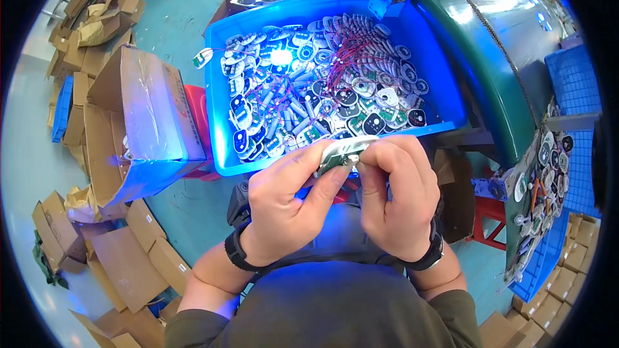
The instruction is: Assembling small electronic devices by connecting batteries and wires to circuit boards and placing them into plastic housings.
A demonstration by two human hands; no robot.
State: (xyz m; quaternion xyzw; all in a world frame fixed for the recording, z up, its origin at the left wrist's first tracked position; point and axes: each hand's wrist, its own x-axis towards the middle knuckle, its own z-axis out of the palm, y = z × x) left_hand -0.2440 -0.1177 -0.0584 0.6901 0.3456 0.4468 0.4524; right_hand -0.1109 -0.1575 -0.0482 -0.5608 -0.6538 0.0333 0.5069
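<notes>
While left hand [284, 193] n right hand [401, 190] both pinch the white piece [351, 146] w/ its green PCB [333, 162] by the near rim of the blue bin [240, 169], it's prob light, stiff n kinda fragile imo; grip the edges, go easy on the PCB.

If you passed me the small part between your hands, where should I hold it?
Probably by its exposed white edge, from the side nearest the blue tub: the left hand and right hand pinch its ends, while its green board faces the wearer.
</notes>
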